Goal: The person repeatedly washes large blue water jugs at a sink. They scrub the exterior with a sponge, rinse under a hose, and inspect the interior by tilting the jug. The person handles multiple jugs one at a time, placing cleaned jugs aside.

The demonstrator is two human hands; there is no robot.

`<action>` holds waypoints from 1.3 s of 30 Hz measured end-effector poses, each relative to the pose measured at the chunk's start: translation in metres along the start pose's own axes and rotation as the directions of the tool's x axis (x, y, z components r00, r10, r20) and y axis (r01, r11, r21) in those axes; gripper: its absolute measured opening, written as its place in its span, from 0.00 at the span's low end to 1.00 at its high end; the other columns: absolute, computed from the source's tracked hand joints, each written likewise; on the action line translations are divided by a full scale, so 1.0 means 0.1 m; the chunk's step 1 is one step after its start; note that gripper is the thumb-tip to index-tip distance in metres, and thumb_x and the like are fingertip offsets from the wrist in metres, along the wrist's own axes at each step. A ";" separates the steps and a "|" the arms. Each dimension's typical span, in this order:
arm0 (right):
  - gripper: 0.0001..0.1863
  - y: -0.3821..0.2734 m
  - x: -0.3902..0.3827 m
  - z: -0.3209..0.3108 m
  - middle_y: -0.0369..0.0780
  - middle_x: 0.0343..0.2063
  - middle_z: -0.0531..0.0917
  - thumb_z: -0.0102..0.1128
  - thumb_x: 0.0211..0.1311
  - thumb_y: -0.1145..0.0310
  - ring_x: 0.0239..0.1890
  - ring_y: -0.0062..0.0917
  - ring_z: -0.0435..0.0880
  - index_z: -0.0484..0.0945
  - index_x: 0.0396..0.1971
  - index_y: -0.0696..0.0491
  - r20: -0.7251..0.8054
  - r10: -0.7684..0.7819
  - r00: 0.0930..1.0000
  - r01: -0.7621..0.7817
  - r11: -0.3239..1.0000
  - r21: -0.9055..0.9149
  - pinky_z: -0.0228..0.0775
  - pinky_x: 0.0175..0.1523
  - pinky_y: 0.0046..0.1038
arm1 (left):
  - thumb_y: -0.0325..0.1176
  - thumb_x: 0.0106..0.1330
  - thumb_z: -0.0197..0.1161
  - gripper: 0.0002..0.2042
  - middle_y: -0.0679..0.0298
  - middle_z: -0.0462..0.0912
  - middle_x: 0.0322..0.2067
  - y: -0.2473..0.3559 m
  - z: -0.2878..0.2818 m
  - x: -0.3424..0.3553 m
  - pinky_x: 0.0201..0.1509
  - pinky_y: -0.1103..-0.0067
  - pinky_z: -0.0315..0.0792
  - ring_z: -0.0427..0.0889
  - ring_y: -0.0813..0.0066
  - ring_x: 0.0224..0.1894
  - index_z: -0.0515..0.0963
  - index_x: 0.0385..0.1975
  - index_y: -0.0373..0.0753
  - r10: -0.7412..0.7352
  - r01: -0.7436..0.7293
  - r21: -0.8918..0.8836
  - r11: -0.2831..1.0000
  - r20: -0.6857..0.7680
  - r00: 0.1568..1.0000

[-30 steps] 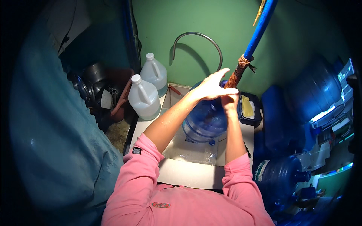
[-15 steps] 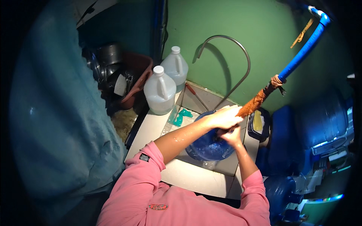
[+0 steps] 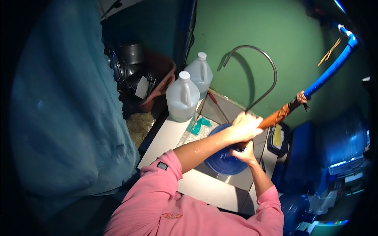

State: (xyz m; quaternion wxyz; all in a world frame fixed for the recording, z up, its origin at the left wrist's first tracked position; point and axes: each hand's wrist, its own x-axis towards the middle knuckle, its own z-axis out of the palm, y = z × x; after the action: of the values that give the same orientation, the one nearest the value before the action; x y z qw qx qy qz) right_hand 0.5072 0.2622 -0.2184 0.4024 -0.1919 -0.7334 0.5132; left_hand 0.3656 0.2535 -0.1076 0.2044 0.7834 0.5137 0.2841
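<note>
My left hand is closed on a brown-wrapped pipe, which slants down from a blue hose. Just below it, my right hand grips the pipe's dark lower end, over the blue water jug. The jug lies in a tiled basin; its mouth is hidden by my hands. Left of the jug are crumpled teal pieces, with a red-handled tool behind them.
Two translucent jugs stand on the left ledge. A bent metal tube rises behind. A reddish tub of pots and blue sheeting are left; a dark container and large blue jugs are right.
My left hand, spread a second ago, has closed around the pipe. Both hands are lower, the pipe slants more, and the view has shifted, showing more of the blue hose.
</note>
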 end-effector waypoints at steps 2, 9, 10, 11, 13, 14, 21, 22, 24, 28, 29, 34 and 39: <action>0.32 0.11 -0.11 -0.05 0.38 0.46 0.79 0.72 0.49 0.69 0.46 0.22 0.78 0.71 0.55 0.59 -0.164 0.226 0.960 -0.221 0.974 0.049 0.73 0.53 0.30 | 0.47 0.64 0.60 0.19 0.43 0.84 0.30 0.03 -0.04 -0.01 0.40 0.54 0.77 0.85 0.43 0.36 0.77 0.43 0.37 -0.001 0.004 -0.060 0.998 0.039 0.999; 0.16 -0.08 -0.25 -0.02 0.37 0.32 0.84 0.69 0.46 0.80 0.33 0.21 0.82 0.77 0.39 0.58 -0.346 0.195 0.918 -0.217 0.976 -0.026 0.76 0.42 0.25 | 0.27 0.58 0.58 0.18 0.49 0.84 0.36 -0.43 -0.30 0.61 0.41 0.71 0.78 0.85 0.67 0.38 0.74 0.49 0.32 0.013 -0.231 -0.510 0.829 -0.396 0.918; 0.16 -0.15 -0.18 0.00 0.37 0.32 0.83 0.68 0.46 0.81 0.34 0.21 0.82 0.77 0.38 0.58 -0.460 0.177 0.870 -0.214 0.976 -0.030 0.77 0.43 0.25 | 0.28 0.61 0.63 0.31 0.53 0.82 0.42 -0.55 -0.32 0.74 0.43 0.72 0.77 0.83 0.69 0.43 0.62 0.65 0.32 0.090 -0.351 -0.641 0.682 -0.403 0.911; 0.16 -0.26 -0.19 0.02 0.38 0.32 0.83 0.68 0.46 0.82 0.34 0.22 0.83 0.77 0.38 0.58 -0.575 0.195 0.795 -0.247 0.969 -0.012 0.77 0.43 0.25 | 0.33 0.64 0.68 0.41 0.58 0.80 0.42 -0.64 -0.34 0.87 0.42 0.75 0.76 0.80 0.71 0.42 0.50 0.72 0.33 0.257 -0.615 -0.529 0.585 -0.599 0.759; 0.16 -0.45 -0.14 0.01 0.39 0.31 0.83 0.65 0.46 0.84 0.36 0.25 0.83 0.77 0.39 0.58 -0.638 -0.080 0.766 -0.024 0.988 -0.153 0.77 0.47 0.27 | 0.42 0.66 0.69 0.44 0.58 0.80 0.42 -0.90 -0.39 0.89 0.49 0.75 0.75 0.80 0.68 0.44 0.48 0.73 0.32 0.084 -0.395 -0.823 0.407 -0.397 0.914; 0.17 -0.58 -0.20 -0.01 0.40 0.32 0.83 0.64 0.46 0.85 0.39 0.27 0.84 0.77 0.39 0.58 -0.623 -0.077 0.778 0.011 0.994 -0.109 0.76 0.50 0.29 | 0.44 0.67 0.68 0.43 0.56 0.81 0.46 -1.04 -0.39 0.75 0.54 0.73 0.74 0.80 0.66 0.48 0.48 0.73 0.32 -0.053 -0.168 -0.907 0.387 -0.204 0.978; 0.16 -2.03 -1.66 -1.06 0.40 0.38 0.79 0.55 0.61 0.60 0.45 0.30 0.81 0.74 0.44 0.54 -0.694 -0.216 0.687 0.322 0.946 0.024 0.69 0.65 0.34 | 0.55 0.70 0.59 0.43 0.52 0.59 0.69 -1.00 0.24 -1.51 0.72 0.68 0.57 0.59 0.66 0.69 0.48 0.74 0.32 -0.253 0.295 -0.895 0.333 0.217 0.943; 0.15 -2.20 -1.67 -1.40 0.40 0.41 0.81 0.55 0.63 0.61 0.47 0.31 0.82 0.75 0.45 0.54 -0.696 -0.088 0.713 0.320 0.923 0.212 0.69 0.66 0.39 | 0.56 0.71 0.56 0.44 0.54 0.51 0.73 -0.81 0.33 -1.62 0.75 0.67 0.50 0.50 0.65 0.74 0.44 0.75 0.35 -0.171 0.370 -0.892 0.261 0.334 0.927; 0.17 -2.24 -1.59 -1.74 0.42 0.43 0.83 0.53 0.64 0.62 0.48 0.33 0.82 0.76 0.46 0.58 -0.753 0.074 0.654 0.258 0.914 0.314 0.69 0.65 0.42 | 0.58 0.71 0.55 0.45 0.58 0.40 0.77 -0.58 0.24 -1.61 0.79 0.67 0.41 0.39 0.63 0.78 0.40 0.77 0.40 -0.095 0.363 -0.836 0.412 0.356 0.929; 0.20 -2.02 -1.42 -1.56 0.44 0.45 0.80 0.51 0.62 0.61 0.51 0.36 0.79 0.74 0.46 0.62 -0.876 -0.129 0.465 0.228 0.973 -0.022 0.65 0.66 0.42 | 0.64 0.62 0.63 0.46 0.45 0.70 0.61 -0.54 -0.34 -1.36 0.68 0.67 0.65 0.70 0.58 0.64 0.61 0.65 0.27 -0.410 0.370 -0.853 0.368 0.208 0.888; 0.22 -1.94 -1.50 -1.36 0.44 0.44 0.79 0.51 0.60 0.60 0.52 0.36 0.77 0.74 0.47 0.62 -0.753 -0.187 0.630 0.282 0.959 -0.002 0.62 0.68 0.42 | 0.63 0.61 0.64 0.48 0.47 0.68 0.63 -0.59 -0.45 -1.49 0.70 0.67 0.62 0.67 0.59 0.67 0.57 0.68 0.29 -0.385 0.361 -0.869 0.338 0.222 0.896; 0.12 -1.94 -1.76 -1.13 0.34 0.32 0.67 0.54 0.57 0.59 0.39 0.26 0.70 0.68 0.33 0.51 -0.755 0.011 0.656 0.553 0.674 0.490 0.63 0.64 0.34 | 0.58 0.57 0.70 0.47 0.58 0.72 0.60 -0.68 -0.55 -1.87 0.67 0.72 0.65 0.71 0.67 0.62 0.58 0.69 0.34 -0.322 0.078 -0.911 0.404 -0.061 0.945; 0.22 -1.04 -1.59 -1.00 0.41 0.47 0.82 0.55 0.67 0.48 0.49 0.33 0.81 0.77 0.45 0.53 -0.938 0.305 0.164 0.396 0.850 0.346 0.73 0.59 0.36 | 0.44 0.51 0.79 0.50 0.56 0.67 0.64 -0.43 -1.06 -1.74 0.73 0.71 0.56 0.64 0.67 0.67 0.57 0.71 0.32 -0.169 0.018 -0.868 0.496 -0.076 0.983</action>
State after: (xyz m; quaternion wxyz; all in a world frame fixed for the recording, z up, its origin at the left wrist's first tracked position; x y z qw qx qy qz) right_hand 0.6957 0.1701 -0.1719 0.8290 -0.3355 -0.1297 0.4282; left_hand 0.2125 0.1124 -0.0947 0.5437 0.5234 0.3589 0.5492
